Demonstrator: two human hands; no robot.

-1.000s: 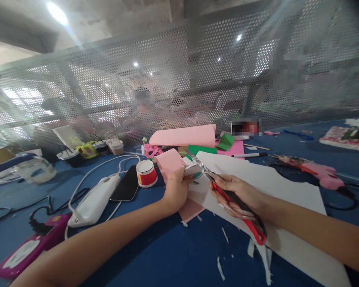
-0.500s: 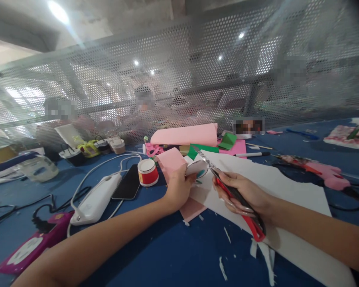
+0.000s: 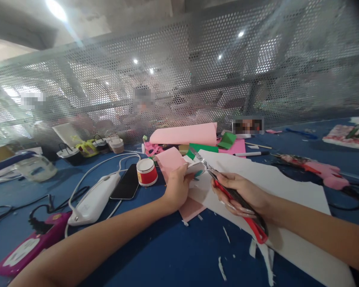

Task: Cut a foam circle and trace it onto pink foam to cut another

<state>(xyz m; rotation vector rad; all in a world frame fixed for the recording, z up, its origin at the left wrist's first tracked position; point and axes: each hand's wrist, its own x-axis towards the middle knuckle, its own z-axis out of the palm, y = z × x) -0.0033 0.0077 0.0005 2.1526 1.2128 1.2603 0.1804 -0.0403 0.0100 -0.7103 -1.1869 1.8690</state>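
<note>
Pinching the card (image 3: 194, 169) in the left hand (image 3: 176, 189), above the paper (image 3: 257, 177); gripping the scissors (image 3: 211, 170) in the right hand (image 3: 245, 188), holding the blades (image 3: 201, 158) at the card's edge. Seemingly being partway through trimming, judging by scraps (image 3: 221, 269) on the bench (image 3: 155, 251); not revealing the uncut remainder.

Bare, slender forearms (image 3: 107, 235) end in bare hands (image 3: 177, 189), with glossy, longish fingernails (image 3: 247, 215) on the right.

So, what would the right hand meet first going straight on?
Probably the white piece held by the left hand, close to the scissors that the right hand grips; depth is hard to judge.
</note>
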